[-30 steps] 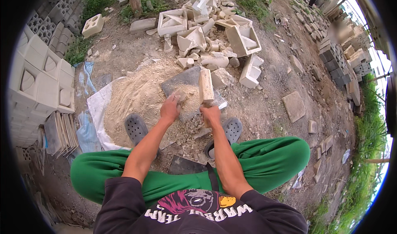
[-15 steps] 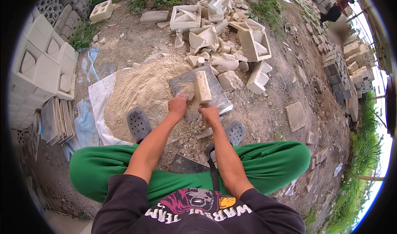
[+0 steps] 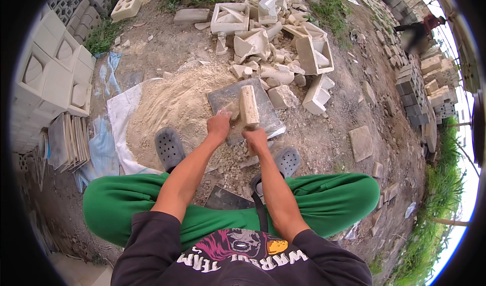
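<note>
My right hand [image 3: 255, 138] is closed around the handle of a mallet with a pale wooden block head [image 3: 248, 105]. The head is over a dark flat slab [image 3: 268, 115] dusted with powder. Just left of it, my left hand [image 3: 218, 126] grips a small broken chunk of pale block [image 3: 233, 111] against the slab. Fingertips of that hand are partly hidden by the chunk. Beside the slab spreads a heap of crushed tan powder [image 3: 167, 104] on a white sheet [image 3: 115, 126].
Beyond the slab lies a pile of broken pale blocks [image 3: 253, 43]. Stacked blocks [image 3: 50, 68] and leaning thin boards [image 3: 66, 139] stand at left. More blocks [image 3: 412, 89] line the right, where another person [image 3: 420, 30] is bent over. My grey clogs [image 3: 169, 145] flank the work area.
Both hands keep almost the same place and hold. The view has shifted slightly, and the other person at far right has moved a little.
</note>
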The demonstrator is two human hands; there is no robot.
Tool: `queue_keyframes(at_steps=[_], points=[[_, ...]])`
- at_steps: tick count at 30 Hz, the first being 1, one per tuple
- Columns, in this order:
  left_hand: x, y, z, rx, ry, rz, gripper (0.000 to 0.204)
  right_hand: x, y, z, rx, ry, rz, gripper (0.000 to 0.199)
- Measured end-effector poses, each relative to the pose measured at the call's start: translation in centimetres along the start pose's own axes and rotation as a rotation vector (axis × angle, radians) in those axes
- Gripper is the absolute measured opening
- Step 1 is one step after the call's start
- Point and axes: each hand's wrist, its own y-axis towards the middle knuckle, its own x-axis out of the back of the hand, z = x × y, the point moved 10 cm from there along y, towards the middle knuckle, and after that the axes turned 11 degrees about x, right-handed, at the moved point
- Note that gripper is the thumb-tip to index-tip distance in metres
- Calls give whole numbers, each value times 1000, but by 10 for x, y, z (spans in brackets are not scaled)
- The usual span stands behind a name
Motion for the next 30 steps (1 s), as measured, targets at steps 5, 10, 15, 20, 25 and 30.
queue_keyframes(at_steps=[5,10,15,20,25,30], points=[[4,0,-3,-6,-74,-6,34,9,-5,-7,-178,178,51,40],[-6,-1,10,9,-58,-107,35,44,-5,34,45,338,-281,29],[3,3,-14,4,-58,-40,36,10,7,-30,-30,141,-106,35],[4,-5,-6,12,9,-41,34,1,-8,-28,-206,165,119,45],[6,-15,4,63,-98,-107,40,17,-16,-33,-245,271,3,48],[16,-11,-12,46,-175,-156,51,22,-7,-91,-202,188,-166,32]])
